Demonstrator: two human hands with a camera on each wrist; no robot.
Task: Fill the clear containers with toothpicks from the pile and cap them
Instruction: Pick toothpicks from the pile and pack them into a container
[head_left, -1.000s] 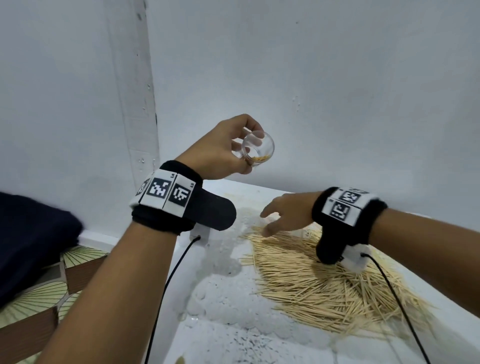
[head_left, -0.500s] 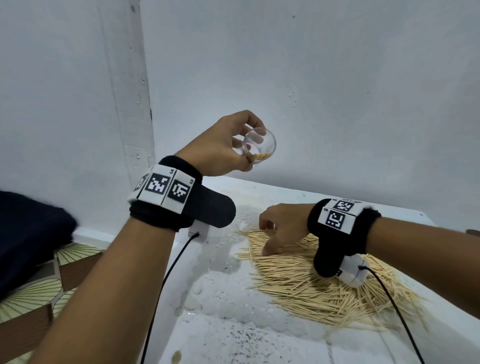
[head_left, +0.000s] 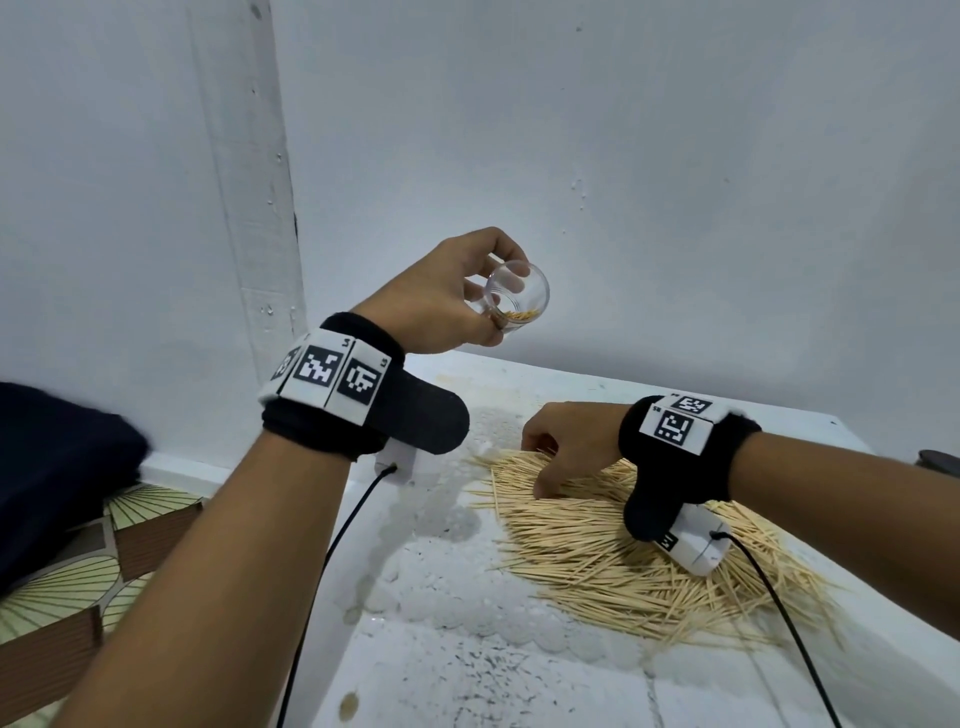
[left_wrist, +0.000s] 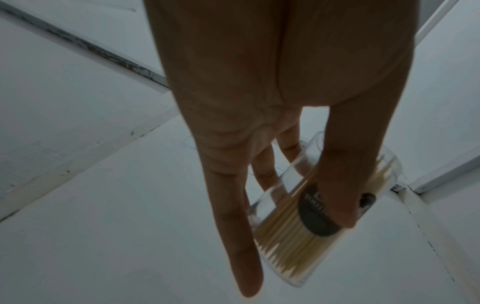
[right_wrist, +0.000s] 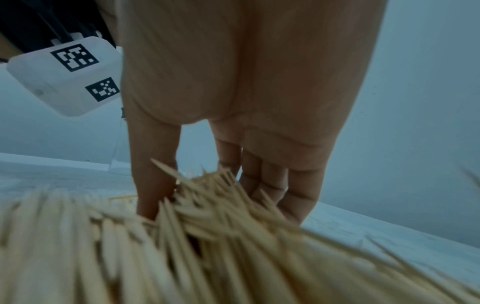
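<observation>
One big pile (head_left: 639, 551) of toothpicks covers the right half of my white table (head_left: 467, 675), spreading toward the near-right edge, with bare surface to its left. My right hand (head_left: 571, 447) is down at the pile's far-left end, fingers (right_wrist: 270, 185) curled into the sticks and thumb opposite, closing on a small bunch; how many it really has I can't tell. My left hand (head_left: 441, 306) is raised above the table's far-left corner, thumb and fingers wrapped round the clear container (head_left: 514, 301), tilted with its mouth toward me, a shallow layer of toothpicks (left_wrist: 285, 222) inside, so only partly filled and no cap in view. Risks as I judge them: the tilted container could spill if it tips further; a loose pinch would drop sticks between pile and mouth; splayed sticks could catch the narrow rim. The wrist camera (head_left: 693, 545) and its cable (head_left: 779, 623) lie right on the pile and could drag sticks off the table. Wall stands close behind, left edge drops to the floor; open room is the air between the two hands.
</observation>
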